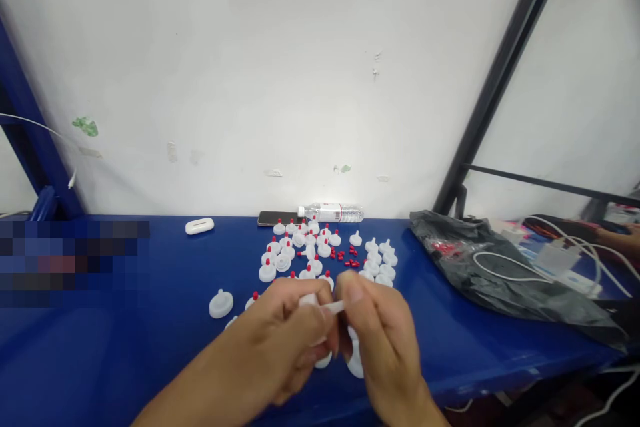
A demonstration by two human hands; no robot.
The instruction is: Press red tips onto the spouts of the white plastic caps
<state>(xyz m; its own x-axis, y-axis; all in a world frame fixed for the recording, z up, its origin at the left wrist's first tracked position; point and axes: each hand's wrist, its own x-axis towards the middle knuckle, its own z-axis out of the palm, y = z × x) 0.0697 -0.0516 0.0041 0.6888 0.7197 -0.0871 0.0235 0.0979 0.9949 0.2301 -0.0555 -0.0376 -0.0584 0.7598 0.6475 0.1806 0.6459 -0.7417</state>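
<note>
My left hand [293,330] is closed around a white plastic nozzle cap [333,307], whose thin spout points to the right. At the spout's end my right hand [383,330] pinches thumb and fingers together; whatever sits between them is hidden. Beyond the hands stand many white nozzle caps with red tips [267,272]. Plain white nozzle caps [389,258] cluster at the right, and another plain nozzle cap [221,305] lies at the left. Small loose red tips [352,263] are scattered between the groups. Some caps are partly covered by my hands.
Against the wall lie a clear water bottle [337,213], a dark phone [277,218] and a white oval case [199,225] on the blue table [170,340]. To the right spreads a dark plastic bag [480,280] with a white cable across it. A person's arm shows at the far right.
</note>
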